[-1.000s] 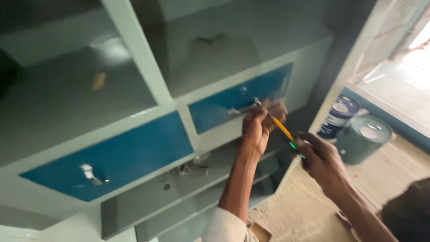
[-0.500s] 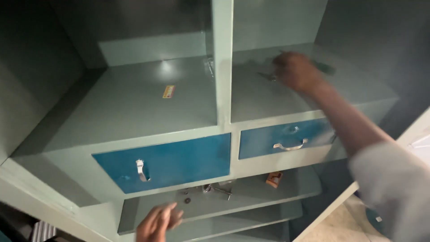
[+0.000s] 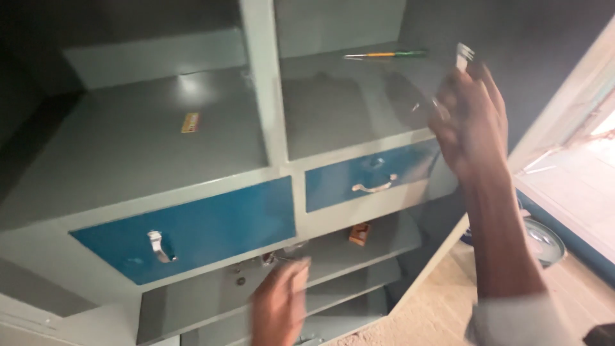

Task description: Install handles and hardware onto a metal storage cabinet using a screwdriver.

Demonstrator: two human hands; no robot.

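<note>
Raised from the shelf since before, right hand (image 3: 471, 118) pinches a small metal piece (image 3: 463, 56) up for a look; screwdriver (image 3: 384, 55) lies just beyond it. Left hand (image 3: 280, 307), blurred, fingers loosely curled, hovers below drawers (image 3: 192, 234).

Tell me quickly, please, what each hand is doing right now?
Left hand: low by the lower shelf, blurred; grip cannot be told.
Right hand: raised, closed on a small metal piece.
</note>
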